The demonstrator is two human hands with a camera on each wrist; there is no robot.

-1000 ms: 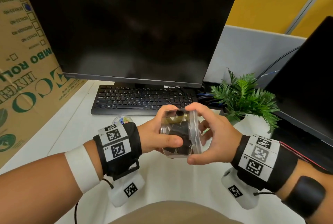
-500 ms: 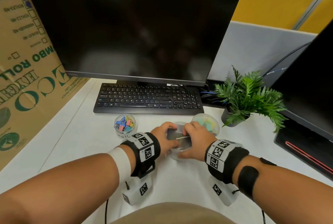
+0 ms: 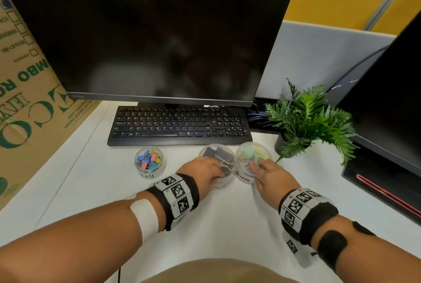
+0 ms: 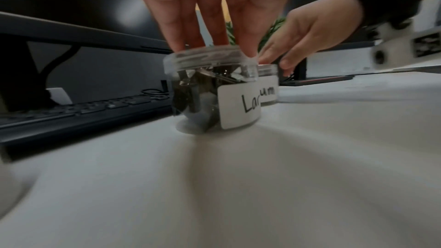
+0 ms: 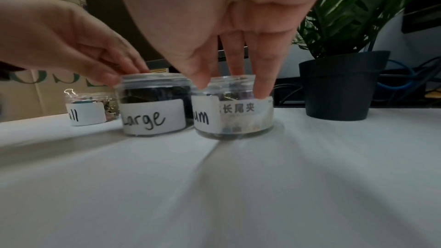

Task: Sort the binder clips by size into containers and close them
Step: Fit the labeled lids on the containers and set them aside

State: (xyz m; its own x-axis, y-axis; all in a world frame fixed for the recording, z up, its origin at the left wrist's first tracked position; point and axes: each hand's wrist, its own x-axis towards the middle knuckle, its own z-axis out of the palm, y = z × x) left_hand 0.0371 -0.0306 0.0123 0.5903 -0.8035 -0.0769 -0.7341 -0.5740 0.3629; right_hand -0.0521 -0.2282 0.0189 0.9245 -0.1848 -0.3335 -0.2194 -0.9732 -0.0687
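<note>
Three small clear plastic jars are standing in a row on the white desk (image 3: 91, 191), just in front of the keyboard (image 3: 180, 125). The Large jar (image 5: 152, 105), lidded and packed with black clips, is sitting in the middle, touching or nearly touching the Medium jar (image 5: 235, 108) of pastel clips on its right. The Small jar (image 3: 149, 161) is standing well apart to the left, with no lid that I can make out.

The left hand (image 3: 201, 172) is reaching down over the Large jar, its straight fingers (image 4: 245, 44) resting on the lid's rim. The right hand (image 3: 272, 176) is doing the same on the Medium jar, thumb and fingers (image 5: 264, 78) bracketing the lid edge (whether it is actually gripping, I can't say for sure).

These jars are looking light, stiff and rather slick, so they would likely slide or tip if nudged sideways. Taking hold around the ridged lid, with fingertips spread, is probably the surest grip. The Large one (full of steel clips) is likely the heaviest.
</note>
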